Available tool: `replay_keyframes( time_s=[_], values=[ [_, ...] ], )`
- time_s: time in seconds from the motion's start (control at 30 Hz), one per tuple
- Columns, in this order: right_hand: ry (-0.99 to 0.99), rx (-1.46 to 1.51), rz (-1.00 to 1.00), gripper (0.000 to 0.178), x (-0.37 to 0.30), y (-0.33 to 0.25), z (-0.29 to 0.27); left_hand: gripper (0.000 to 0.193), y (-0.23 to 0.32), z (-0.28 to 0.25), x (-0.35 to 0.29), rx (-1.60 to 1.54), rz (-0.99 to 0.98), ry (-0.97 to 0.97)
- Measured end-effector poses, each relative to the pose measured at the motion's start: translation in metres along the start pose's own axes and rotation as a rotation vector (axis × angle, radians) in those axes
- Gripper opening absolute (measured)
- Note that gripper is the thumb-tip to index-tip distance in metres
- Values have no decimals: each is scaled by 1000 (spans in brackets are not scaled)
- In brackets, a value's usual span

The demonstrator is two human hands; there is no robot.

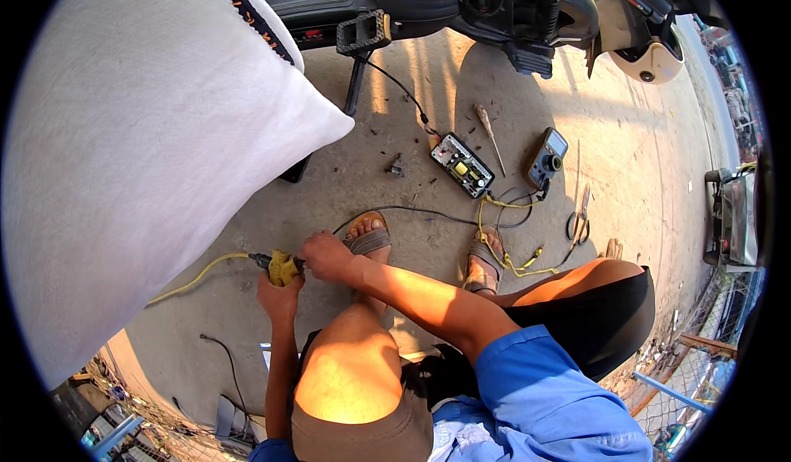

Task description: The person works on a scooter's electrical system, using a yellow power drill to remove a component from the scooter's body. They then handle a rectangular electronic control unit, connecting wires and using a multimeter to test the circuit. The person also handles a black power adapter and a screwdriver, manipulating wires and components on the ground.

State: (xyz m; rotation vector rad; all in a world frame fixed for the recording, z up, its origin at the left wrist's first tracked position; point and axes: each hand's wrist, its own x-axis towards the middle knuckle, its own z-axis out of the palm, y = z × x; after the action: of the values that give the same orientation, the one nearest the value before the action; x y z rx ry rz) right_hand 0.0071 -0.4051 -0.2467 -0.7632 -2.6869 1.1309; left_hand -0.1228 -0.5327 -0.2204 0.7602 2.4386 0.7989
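The left hand is closed round the base of the socket, which sticks up from its grip, just left of the right hand. The right hand's curled fingers pinch the plug, mostly hidden, at the socket's right side; how far in it sits, I cannot tell. The socket is blocky and yellow, a yellow cord trailing left.

Passage for the right hand runs between the sandalled feet to the circuit board; a black cable crosses it; white fabric bounds the left.
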Motion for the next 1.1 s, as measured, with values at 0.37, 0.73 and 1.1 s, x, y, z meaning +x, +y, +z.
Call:
replay_keyframes(
  time_s=[0.37, 0.73, 1.1],
  values=[
    [-8, -2, 9, 9, 1, 1, 3, 54, 2, -1, -1, 6, -2, 6],
    [-8, -21, 20, 9, 0, -3, -2, 55, 3, 0, -2, 17, -2, 9],
    [42, 0, -19, 10, -1, 0, 2, 55, 1, 0, -2, -28, -8, 4]
  ],
)
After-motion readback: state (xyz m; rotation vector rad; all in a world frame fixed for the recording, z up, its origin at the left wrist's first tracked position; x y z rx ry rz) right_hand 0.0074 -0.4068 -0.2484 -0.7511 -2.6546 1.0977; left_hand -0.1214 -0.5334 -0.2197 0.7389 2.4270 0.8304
